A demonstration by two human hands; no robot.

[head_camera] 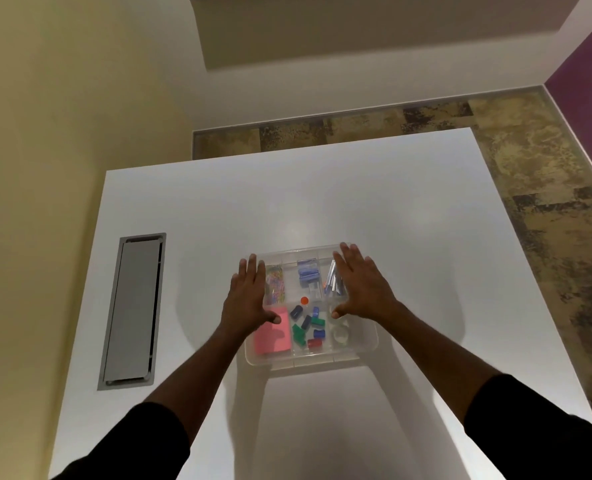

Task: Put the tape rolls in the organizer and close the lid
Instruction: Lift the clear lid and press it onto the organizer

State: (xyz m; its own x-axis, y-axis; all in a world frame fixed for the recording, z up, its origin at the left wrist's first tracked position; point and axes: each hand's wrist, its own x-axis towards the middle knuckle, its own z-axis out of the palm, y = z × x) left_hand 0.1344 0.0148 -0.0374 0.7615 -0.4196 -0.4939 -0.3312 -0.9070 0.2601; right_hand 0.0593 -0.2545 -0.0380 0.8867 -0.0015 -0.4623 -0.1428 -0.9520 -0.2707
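Observation:
A clear plastic organizer (369, 344) with several compartments sits in the middle of the white table. Its clear lid lies down over the compartments. Clear tape rolls (342, 332) sit in the near right compartment, seen through the lid. My left hand (247, 299) lies flat on the left part of the lid, fingers spread. My right hand (362, 287) lies flat on the right part, fingers spread, thumb above the tape compartment. Neither hand holds anything.
Inside the organizer are pink sticky notes (273, 336), coloured clips (309, 329), paper clips (274, 284), blue items (307, 273) and pens (332, 282). A grey cable hatch (131, 311) is set in the white table (322, 188) at the left. Patterned floor lies beyond the table's far and right edges.

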